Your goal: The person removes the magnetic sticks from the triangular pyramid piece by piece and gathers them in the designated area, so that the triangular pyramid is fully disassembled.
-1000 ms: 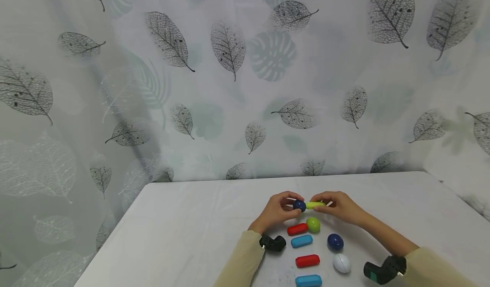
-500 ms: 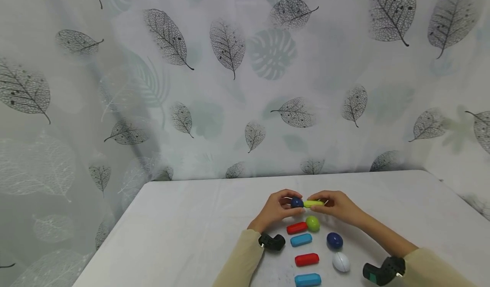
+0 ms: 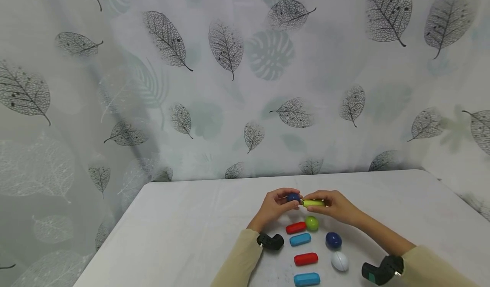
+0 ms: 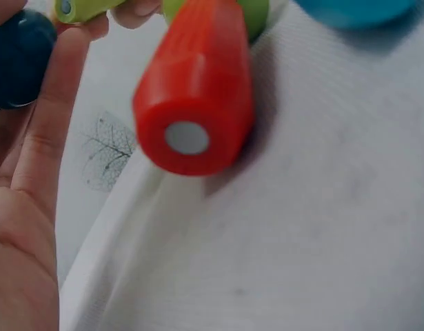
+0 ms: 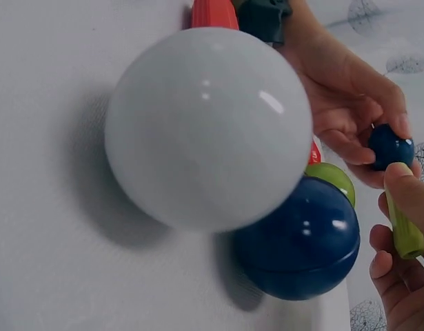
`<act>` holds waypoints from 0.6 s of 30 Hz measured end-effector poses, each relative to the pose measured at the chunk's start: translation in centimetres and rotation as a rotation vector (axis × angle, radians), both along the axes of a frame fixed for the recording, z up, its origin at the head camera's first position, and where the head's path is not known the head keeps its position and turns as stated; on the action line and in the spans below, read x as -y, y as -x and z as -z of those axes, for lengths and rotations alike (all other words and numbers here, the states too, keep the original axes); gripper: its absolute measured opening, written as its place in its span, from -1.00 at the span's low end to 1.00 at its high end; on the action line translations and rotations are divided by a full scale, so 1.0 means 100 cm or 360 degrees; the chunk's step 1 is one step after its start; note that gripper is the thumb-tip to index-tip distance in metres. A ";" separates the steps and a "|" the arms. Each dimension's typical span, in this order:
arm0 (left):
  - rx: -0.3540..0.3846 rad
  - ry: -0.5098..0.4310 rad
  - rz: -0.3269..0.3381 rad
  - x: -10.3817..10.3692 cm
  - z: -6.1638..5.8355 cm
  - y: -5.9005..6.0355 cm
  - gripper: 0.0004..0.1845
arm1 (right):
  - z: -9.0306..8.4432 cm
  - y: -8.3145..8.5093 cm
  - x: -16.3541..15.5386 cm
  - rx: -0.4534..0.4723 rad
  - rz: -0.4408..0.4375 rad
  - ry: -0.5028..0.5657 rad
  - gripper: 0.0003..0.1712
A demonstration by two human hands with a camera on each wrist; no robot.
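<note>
Between the thumb and fingers of my left hand (image 3: 271,208) is a dark blue ball (image 3: 293,197). My right hand (image 3: 338,207) pinches a yellow-green magnetic rod (image 3: 314,203), its near end pointing at the ball. Both are held over the far part of the table. In the right wrist view the rod (image 5: 407,234) slants, its upper end tucked under the thumb, close below the ball (image 5: 391,147). The left wrist view shows the ball (image 4: 18,58) at the upper left against the fingers, with the rod's pale end disc facing the camera.
Nearer on the white table lie a red rod (image 3: 296,228) meeting a green ball (image 3: 311,223), a blue rod (image 3: 300,239), a second red rod (image 3: 306,259) and another blue rod (image 3: 307,279). To their right are a dark blue ball (image 3: 333,240) and white ball (image 3: 340,261).
My left hand has shifted slightly left and up with the blue ball, tilting it relative to the rod. The right hand keeps its grip and has moved slightly left. The table pieces stay put.
</note>
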State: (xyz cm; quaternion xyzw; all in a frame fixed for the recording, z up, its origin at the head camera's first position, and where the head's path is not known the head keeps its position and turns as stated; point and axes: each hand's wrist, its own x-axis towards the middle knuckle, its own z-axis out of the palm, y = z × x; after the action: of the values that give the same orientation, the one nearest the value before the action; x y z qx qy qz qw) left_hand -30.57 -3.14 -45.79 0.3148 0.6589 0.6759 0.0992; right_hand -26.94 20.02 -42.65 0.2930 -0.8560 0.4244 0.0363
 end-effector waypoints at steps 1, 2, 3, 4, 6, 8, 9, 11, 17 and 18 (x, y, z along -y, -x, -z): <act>0.0019 -0.0058 -0.0017 0.001 0.000 0.001 -0.63 | 0.000 0.000 0.001 0.0003 0.0011 0.0002 -0.66; 0.0029 -0.0108 -0.0046 0.002 0.001 0.001 -0.63 | 0.000 0.001 0.002 0.0005 0.0018 0.0004 -0.66; 0.0037 -0.0152 -0.0079 0.003 0.001 0.002 -0.63 | -0.001 0.001 0.004 -0.0001 0.0011 0.0007 -0.66; 0.0052 -0.0192 -0.0111 0.004 0.001 0.002 -0.63 | -0.001 0.002 0.004 -0.0003 0.0001 0.0010 -0.66; 0.0067 -0.0256 -0.0175 0.006 0.002 0.004 -0.64 | -0.001 0.003 0.006 -0.0007 -0.0043 0.0013 -0.66; 0.0075 -0.0299 -0.0216 0.007 0.002 0.005 -0.63 | -0.003 0.005 0.008 -0.0013 -0.0103 0.0006 -0.67; 0.0080 -0.0315 -0.0229 0.008 0.002 0.006 -0.61 | -0.003 0.006 0.009 -0.0007 -0.0135 0.0005 -0.67; 0.0099 -0.0331 -0.0246 0.008 0.002 0.007 -0.58 | -0.005 0.008 0.012 0.0015 -0.0186 -0.0002 -0.67; 0.0145 -0.0307 -0.0310 0.009 0.001 0.008 -0.56 | -0.011 0.010 0.024 0.0050 -0.0239 -0.0086 -0.69; 0.0144 -0.0306 -0.0328 0.009 0.001 0.008 -0.58 | -0.012 0.011 0.026 0.0057 -0.0243 -0.0118 -0.69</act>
State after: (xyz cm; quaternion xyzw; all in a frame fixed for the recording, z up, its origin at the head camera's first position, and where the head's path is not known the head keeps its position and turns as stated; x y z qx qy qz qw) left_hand -31.35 -4.02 -45.91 0.2226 0.6148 0.7561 0.0282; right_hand -28.01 17.37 -41.50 0.3510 -0.8467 0.3992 -0.0224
